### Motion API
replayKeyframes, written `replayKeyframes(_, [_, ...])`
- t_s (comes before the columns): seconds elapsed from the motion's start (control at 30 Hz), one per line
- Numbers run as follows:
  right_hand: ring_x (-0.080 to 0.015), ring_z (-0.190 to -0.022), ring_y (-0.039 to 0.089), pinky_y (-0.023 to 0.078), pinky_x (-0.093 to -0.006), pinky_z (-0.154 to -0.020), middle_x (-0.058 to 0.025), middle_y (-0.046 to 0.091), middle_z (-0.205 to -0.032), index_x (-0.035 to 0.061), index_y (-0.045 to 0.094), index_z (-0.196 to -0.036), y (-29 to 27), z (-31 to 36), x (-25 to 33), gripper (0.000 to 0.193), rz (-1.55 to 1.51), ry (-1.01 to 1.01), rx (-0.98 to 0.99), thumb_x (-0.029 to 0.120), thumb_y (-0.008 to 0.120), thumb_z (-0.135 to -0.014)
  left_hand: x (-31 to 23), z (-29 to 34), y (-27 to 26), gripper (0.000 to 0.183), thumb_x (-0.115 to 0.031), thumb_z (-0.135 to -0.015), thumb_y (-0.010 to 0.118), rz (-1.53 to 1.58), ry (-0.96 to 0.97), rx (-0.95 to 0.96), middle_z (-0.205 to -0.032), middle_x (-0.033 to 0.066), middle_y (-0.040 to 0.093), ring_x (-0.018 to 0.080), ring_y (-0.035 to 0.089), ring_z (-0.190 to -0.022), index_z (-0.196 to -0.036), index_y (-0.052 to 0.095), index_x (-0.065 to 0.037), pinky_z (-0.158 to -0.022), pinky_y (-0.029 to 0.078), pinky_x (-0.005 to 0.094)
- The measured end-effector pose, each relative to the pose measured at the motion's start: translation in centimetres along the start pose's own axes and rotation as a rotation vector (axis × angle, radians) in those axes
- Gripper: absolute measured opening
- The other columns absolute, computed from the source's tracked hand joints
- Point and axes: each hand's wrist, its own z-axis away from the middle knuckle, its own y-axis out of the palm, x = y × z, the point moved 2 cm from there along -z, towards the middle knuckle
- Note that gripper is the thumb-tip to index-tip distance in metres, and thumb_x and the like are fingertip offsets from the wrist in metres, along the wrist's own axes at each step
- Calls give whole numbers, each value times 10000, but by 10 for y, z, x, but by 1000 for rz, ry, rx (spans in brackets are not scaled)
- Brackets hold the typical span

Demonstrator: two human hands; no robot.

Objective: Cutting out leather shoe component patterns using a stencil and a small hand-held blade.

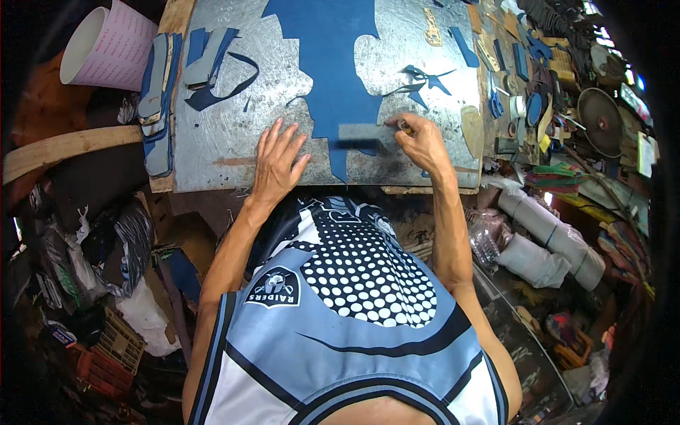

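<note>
We see the blue sheet in the middle of the metal table top, running from the far side almost to the near edge, where it becomes a narrow point. Our left hand is laid on the metal with fingers spread, just beside the left border of this sheet. Our right hand, on the right of it, pinches a small yellowish thing between the fingers. To the left of these fingers a grey flat strip, quite blurred, hides a part of the sheet; we cannot tell if both are one piece. On the far left lie a curved dark blue scrap and, at the table border, a pile of long blue pieces. On the right we find pointed blue scraps, a beige oval piece near the edge, and, farther right, scissors with blue handles. A pale cylinder-shaped container stands at far left, and wrapped rolls lie at near right.
</note>
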Motion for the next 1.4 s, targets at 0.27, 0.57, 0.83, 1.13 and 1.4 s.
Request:
replayKeyframes(0.27, [-370, -912, 647, 515, -479, -843, -191, 686, -937, 17, 703, -1008, 15, -24, 28, 234, 345, -235, 116, 106, 607, -814, 2, 5, -4, 363, -184, -873, 721, -6, -42, -38, -1380, 173, 555, 409, 403, -1386, -1188, 662, -15, -1150, 284, 537])
replayKeyframes(0.57, [-362, -888, 640, 504, -453, -834, -188, 678, -924, -5, 697, -993, 32, -10, 22, 237, 184, -242, 176, 89, 597, -801, -22, 2, -5, 276, -194, -883, 716, 212, -86, -26, -1156, 157, 703, 319, 625, -1155, -1094, 708, -16, -1094, 369, 495])
replayKeyframes(0.83, [-345, -950, 669, 521, -435, -856, -188, 703, -1043, 15, 700, -1078, 21, -2, 31, 295, 183, -122, 228, 103, 608, -811, -35, -13, 1, 221, -167, -898, 693, 385, -154, 85, -972, 163, 732, 321, 674, -920, -1041, 721, -1, -922, 483, 391])
replayKeyframes(1.13, [-184, -727, 609, 504, -338, -682, -94, 672, -816, 37, 685, -1181, 22, 11, -16, 323, -227, 33, -29, 164, 641, -888, -48, -8, 16, 300, -204, -951, 661, 739, -491, 233, -984, 109, 739, 150, 671, -859, -1132, 698, 32, -760, 526, 294])
replayKeyframes(1.4, [-150, -730, 588, 487, -321, -667, -72, 678, -826, 26, 710, -1119, 4, 15, -28, 285, -254, 19, 163, 164, 662, -874, -26, -41, 23, 276, -196, -964, 630, 657, -362, 295, -995, 117, 737, 172, 676, -887, -1151, 709, -9, -797, 530, 307])
